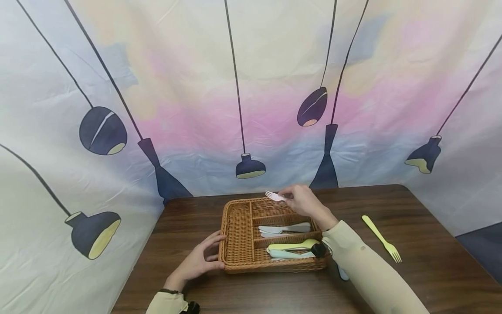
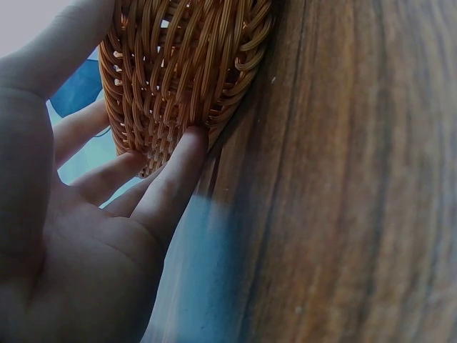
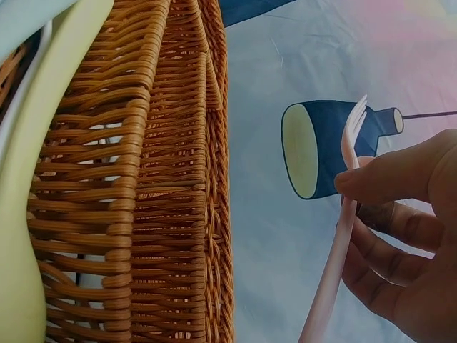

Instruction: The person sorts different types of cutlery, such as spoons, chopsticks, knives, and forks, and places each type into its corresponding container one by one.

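Note:
My right hand point(image 1: 303, 200) pinches a pale pink fork point(image 1: 274, 196) between thumb and fingers, above the back compartment of a wicker cutlery basket point(image 1: 237, 235). In the right wrist view the fork's tines point up and its handle slants down past the fingers. At the basket's left side is my left hand point(image 1: 199, 259), its spread fingers touching the woven wall point(image 2: 186, 71). Whitish cutlery point(image 1: 284, 228) lies in the middle right-hand compartment. Yellow cutlery point(image 1: 292, 246) and a mint-green piece point(image 1: 288, 254) lie in the front one, partly hidden by the right wrist.
On the brown wooden table point(image 1: 255, 292), a yellow fork point(image 1: 382, 239) lies to the right of the basket. Near the right sleeve point(image 1: 368, 261) a pale blue piece point(image 1: 343, 274) shows, mostly covered. A cloth backdrop point(image 1: 196, 109) with painted lamps hangs behind the table.

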The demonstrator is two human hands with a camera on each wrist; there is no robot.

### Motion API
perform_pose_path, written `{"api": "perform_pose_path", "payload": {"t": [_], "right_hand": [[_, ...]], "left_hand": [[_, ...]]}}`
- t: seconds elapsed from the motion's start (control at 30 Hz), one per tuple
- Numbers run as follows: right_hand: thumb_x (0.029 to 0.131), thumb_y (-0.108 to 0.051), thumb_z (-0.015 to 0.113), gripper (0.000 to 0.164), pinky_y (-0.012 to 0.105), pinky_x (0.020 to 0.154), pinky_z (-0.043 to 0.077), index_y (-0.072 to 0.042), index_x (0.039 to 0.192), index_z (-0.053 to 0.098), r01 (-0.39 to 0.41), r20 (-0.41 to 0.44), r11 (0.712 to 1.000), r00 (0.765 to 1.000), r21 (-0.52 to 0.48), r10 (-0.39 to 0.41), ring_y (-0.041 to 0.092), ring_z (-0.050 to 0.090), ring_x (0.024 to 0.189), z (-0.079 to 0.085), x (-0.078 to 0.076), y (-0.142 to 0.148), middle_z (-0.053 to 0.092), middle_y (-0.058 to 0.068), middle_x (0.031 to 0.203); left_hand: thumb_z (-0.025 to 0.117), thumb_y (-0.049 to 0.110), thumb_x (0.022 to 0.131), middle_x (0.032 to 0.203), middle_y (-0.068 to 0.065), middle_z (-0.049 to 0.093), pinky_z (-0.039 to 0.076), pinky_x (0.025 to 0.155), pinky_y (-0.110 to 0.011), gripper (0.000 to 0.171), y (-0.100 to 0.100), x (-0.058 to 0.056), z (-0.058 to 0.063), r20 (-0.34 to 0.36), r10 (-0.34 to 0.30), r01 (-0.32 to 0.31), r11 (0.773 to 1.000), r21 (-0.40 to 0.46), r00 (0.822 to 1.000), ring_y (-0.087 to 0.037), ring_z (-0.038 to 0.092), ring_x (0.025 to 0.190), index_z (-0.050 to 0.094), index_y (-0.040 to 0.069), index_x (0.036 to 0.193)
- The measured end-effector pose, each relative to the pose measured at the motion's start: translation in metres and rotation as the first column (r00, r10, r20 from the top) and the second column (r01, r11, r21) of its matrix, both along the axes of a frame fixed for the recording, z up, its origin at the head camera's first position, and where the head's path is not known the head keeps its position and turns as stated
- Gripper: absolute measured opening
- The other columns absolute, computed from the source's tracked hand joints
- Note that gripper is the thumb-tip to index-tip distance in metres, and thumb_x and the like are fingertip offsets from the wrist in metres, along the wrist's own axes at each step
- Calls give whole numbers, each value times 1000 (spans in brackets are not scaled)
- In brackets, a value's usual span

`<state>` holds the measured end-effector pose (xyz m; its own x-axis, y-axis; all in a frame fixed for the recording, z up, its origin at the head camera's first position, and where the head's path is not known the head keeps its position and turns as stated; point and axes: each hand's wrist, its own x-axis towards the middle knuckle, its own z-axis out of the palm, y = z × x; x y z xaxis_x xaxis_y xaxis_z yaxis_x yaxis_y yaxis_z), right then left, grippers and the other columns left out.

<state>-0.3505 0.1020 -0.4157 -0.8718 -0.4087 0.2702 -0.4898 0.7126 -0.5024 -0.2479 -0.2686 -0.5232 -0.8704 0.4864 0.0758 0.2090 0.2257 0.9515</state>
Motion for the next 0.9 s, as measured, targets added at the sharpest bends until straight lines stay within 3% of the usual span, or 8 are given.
{"api": "perform_pose_path", "payload": {"t": [0.33,0.7,0.9], "right_hand": [[88,0,60,33,25,57,44,-18,112,74,16,38,1000,999,20,-17,12,63,80,-2,-11,-9,72,2,98],[86,2,60,34,28,65,52,-18,109,75,19,51,1000,999,9,-19,16,66,88,-7,-17,-14,72,1,99],[87,2,60,34,28,63,50,-18,111,74,25,93,1000,995,13,-26,17,66,88,-10,-22,-17,72,2,101]], "left_hand": [[78,8,83,161,-20,7,52,99,-30,77,0,0,1,3,-2,2,1000,-9,1000,-47,29,139,36,2,148],[78,9,82,162,-19,7,51,100,-30,78,0,1,2,20,5,-4,1000,-17,1000,-46,28,140,37,2,148],[78,9,82,162,-19,7,51,100,-30,78,0,1,2,25,4,-4,1000,-11,1000,-46,28,140,37,4,148]]}}
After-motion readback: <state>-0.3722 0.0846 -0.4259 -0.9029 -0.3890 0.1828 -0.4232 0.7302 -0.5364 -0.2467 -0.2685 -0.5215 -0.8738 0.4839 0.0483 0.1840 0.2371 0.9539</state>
